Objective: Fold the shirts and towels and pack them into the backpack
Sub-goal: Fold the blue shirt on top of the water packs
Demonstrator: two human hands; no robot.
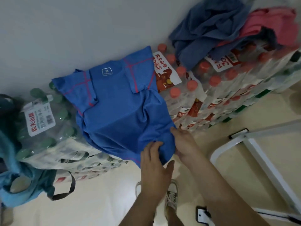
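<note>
Pinching the bottom hem of the blue shirt [120, 115], spread on the water bottle packs [187, 101], the left hand [155, 160] and right hand [184, 142] should carry it evenly up to the collar, keeping both sleeves tucked and edges square.

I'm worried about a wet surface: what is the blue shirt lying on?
The blue shirt lies across shrink-wrapped packs of water: green-capped bottles show at its left, red-capped bottles at its right. What sits under its middle is covered.
</note>
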